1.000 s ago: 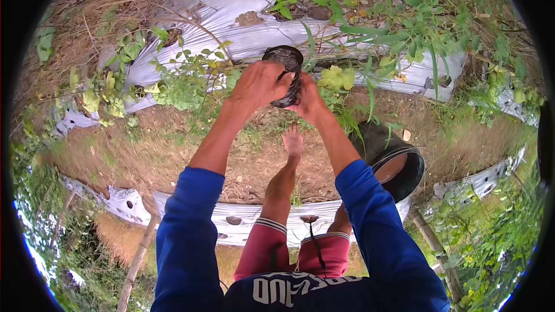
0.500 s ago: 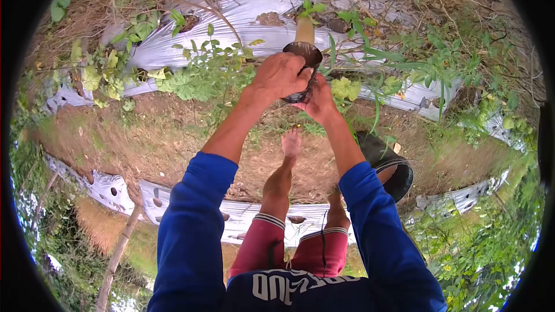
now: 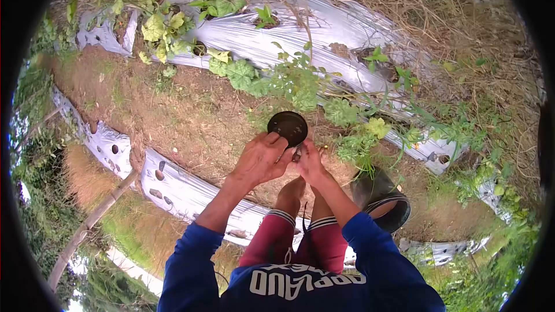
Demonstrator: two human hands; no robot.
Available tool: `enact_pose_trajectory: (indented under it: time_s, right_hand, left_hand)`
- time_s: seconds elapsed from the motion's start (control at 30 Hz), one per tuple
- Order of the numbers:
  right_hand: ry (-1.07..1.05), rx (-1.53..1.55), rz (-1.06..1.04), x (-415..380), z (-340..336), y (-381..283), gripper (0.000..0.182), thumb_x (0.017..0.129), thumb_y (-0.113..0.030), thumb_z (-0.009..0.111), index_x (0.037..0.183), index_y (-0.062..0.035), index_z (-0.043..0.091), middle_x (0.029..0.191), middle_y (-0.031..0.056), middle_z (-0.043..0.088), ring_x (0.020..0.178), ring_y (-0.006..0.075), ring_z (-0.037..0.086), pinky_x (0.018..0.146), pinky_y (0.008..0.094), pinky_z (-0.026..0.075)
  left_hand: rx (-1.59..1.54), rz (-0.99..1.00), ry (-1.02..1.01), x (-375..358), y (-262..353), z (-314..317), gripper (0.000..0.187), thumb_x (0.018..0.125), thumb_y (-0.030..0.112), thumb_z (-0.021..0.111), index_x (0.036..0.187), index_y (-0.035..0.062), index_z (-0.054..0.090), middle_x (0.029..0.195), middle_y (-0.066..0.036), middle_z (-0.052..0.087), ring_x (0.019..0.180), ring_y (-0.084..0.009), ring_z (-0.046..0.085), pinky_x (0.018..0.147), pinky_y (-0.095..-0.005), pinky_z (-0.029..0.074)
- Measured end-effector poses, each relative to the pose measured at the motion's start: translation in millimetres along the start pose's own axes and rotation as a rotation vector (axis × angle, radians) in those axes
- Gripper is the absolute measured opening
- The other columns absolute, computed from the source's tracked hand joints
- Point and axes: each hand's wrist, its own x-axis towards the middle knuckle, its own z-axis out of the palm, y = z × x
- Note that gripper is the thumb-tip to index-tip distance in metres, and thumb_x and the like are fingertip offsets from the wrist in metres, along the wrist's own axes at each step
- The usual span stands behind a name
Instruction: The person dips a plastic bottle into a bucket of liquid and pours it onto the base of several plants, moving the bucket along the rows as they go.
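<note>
A small black cup (image 3: 288, 127) with a round mouth is in front of me, its dark inside facing up. My left hand (image 3: 260, 159) is closed on its near left side, with fingers at the rim. Just below the cup, my right hand (image 3: 311, 163) presses its fingers against the cup's near right side; part of that grip is hidden. A green seedling (image 3: 265, 16) grows from a hole in the silver plastic mulch (image 3: 243, 36), and another seedling (image 3: 377, 56) stands farther right.
A black bucket (image 3: 370, 188) stands on the soil to my right, brownish inside. Leafy plants (image 3: 295, 84) line the near edge of the far bed. Behind my legs runs another strip of plastic mulch (image 3: 188, 190) with holes. A wooden pole (image 3: 87, 225) slants at lower left.
Both hands have drawn the cup back from the far bed towards my body. The tan stream leaving the cup is gone. The view has turned, tilting the bed.
</note>
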Motion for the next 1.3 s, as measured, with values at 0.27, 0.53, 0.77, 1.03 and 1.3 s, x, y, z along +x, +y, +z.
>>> enact_pose_trajectory:
  time_s: [0.27, 0.53, 0.77, 1.03, 1.3]
  right_hand:
    - [-0.031, -0.059, 0.209, 111.3, 80.2, 83.5, 0.038, 0.093, -0.04, 0.044, 0.115, -0.0107, 0.049, 0.108, 0.0038, 0.055, 0.093, 0.023, 0.055, 0.094, 0.0514, 0.04]
    - [0.112, -0.174, 0.144, 212.7, 139.4, 34.6, 0.065, 0.089, -0.061, 0.034, 0.126, -0.0092, 0.048, 0.12, 0.0061, 0.053, 0.107, 0.0253, 0.051, 0.099, 0.0451, 0.038]
    - [0.207, -0.17, 0.289, 268.8, 140.1, -2.6, 0.081, 0.09, -0.068, 0.021, 0.135, -0.0051, 0.044, 0.131, 0.0121, 0.051, 0.118, 0.0281, 0.051, 0.105, 0.0493, 0.036]
    - [0.207, -0.018, 0.247, 268.3, 165.8, -10.0, 0.06, 0.096, -0.058, 0.025, 0.14, -0.0179, 0.034, 0.143, 0.0083, 0.038, 0.125, 0.034, 0.043, 0.102, 0.0566, 0.035]
    - [0.184, -0.036, 0.062, 265.0, 175.2, 23.9, 0.051, 0.094, -0.056, 0.034, 0.129, -0.0207, 0.043, 0.124, 0.0023, 0.051, 0.114, 0.0282, 0.049, 0.095, 0.05, 0.04]
  left_hand:
    - [0.012, -0.193, 0.067, -36.7, -108.3, -57.2, 0.01, 0.077, 0.009, 0.065, 0.079, 0.0008, 0.059, 0.073, -0.018, 0.057, 0.068, -0.0386, 0.058, 0.06, -0.0464, 0.048]
    - [0.011, -0.107, 0.003, 60.9, -222.1, -65.2, 0.015, 0.076, 0.016, 0.062, 0.076, 0.0013, 0.061, 0.078, -0.02, 0.063, 0.074, -0.0381, 0.063, 0.07, -0.044, 0.052]
    - [0.022, -0.168, -0.203, 153.4, -269.2, -58.1, 0.035, 0.085, 0.034, 0.052, 0.087, 0.0012, 0.064, 0.09, -0.023, 0.065, 0.086, -0.0402, 0.062, 0.078, -0.0464, 0.05]
    - [0.027, -0.126, -0.243, 173.0, -277.2, -70.9, 0.035, 0.084, 0.034, 0.053, 0.089, 0.0017, 0.065, 0.094, -0.021, 0.065, 0.089, -0.0375, 0.063, 0.079, -0.0446, 0.051]
    - [-0.091, -0.021, 0.022, 102.3, -287.0, -107.3, 0.019, 0.08, 0.022, 0.06, 0.08, 0.0029, 0.057, 0.08, -0.018, 0.061, 0.078, -0.038, 0.061, 0.072, -0.0465, 0.05]
